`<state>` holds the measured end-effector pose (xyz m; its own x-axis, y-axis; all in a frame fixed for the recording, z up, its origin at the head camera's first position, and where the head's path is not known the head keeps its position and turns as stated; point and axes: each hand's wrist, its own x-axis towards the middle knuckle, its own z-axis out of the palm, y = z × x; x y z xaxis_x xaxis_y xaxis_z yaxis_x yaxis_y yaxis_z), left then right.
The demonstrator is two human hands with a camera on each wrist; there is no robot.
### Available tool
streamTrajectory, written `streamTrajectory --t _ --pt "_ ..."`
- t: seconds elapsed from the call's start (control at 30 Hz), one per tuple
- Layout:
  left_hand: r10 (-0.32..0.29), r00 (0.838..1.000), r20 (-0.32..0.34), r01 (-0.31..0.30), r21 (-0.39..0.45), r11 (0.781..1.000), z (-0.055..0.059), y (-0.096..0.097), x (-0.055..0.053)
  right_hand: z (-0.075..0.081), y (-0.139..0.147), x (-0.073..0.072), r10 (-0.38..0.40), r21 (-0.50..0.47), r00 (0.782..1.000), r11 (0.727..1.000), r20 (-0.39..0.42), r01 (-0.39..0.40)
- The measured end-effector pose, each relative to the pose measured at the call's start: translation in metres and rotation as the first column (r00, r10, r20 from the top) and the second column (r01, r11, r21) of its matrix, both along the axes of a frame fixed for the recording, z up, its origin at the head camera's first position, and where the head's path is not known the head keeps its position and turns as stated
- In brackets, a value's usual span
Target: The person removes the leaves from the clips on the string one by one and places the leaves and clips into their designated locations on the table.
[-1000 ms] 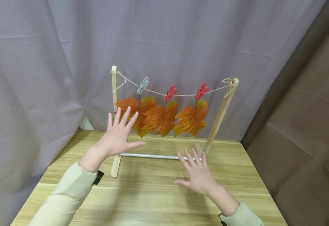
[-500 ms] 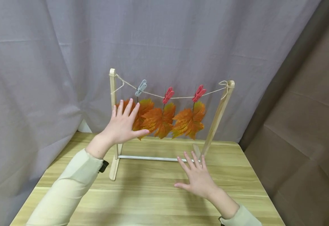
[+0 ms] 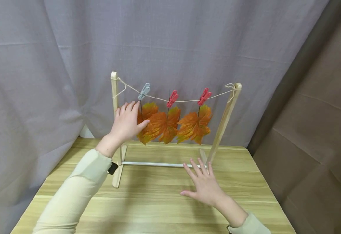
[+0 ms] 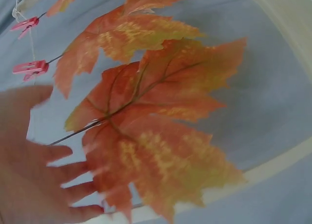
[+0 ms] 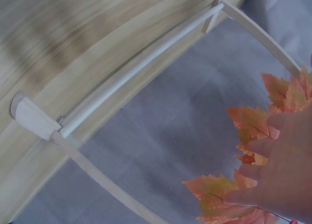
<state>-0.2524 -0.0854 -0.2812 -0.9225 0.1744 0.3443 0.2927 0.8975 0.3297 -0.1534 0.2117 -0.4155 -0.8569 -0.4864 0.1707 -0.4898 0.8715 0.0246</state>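
Observation:
Three orange artificial maple leaves hang from a string by their stems. The left leaf is held by a pale blue clothespin, the middle leaf and right leaf by a red clothespin and another red clothespin. My left hand is in front of the left leaf and hides part of it, fingertips just below the blue clothespin. In the left wrist view that hand is beside the leaf's stem, grasping nothing. My right hand is spread with nothing in it, below the right leaf.
The string is tied between a left wooden post and a right wooden post. A white rod joins them at the bottom. The frame stands on a wood-grain table, with a grey curtain behind.
My left hand has moved up and slightly right, toward the blue clothespin, and its spread fingers have drawn closer together. The right hand stays nearly still.

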Motion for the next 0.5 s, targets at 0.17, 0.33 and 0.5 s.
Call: streamTrajectory --t 0.17,0.33,0.5 --pt "0.074 0.99 -0.118 -0.055 0.161 0.985 -0.002 0.004 -0.011 0.001 -0.003 0.0 -0.016 0.027 1.0 1.0 0.006 0.016" --pt "0.138 0.961 -0.239 -0.06 0.309 0.949 -0.004 0.008 -0.021 0.001 -0.003 0.002 -0.023 0.012 1.0 1.0 -0.006 0.023" --pt "0.165 0.951 -0.26 -0.045 0.411 0.91 -0.003 0.01 -0.027 0.006 -0.006 0.001 -0.021 -0.034 1.0 0.999 -0.013 0.02"
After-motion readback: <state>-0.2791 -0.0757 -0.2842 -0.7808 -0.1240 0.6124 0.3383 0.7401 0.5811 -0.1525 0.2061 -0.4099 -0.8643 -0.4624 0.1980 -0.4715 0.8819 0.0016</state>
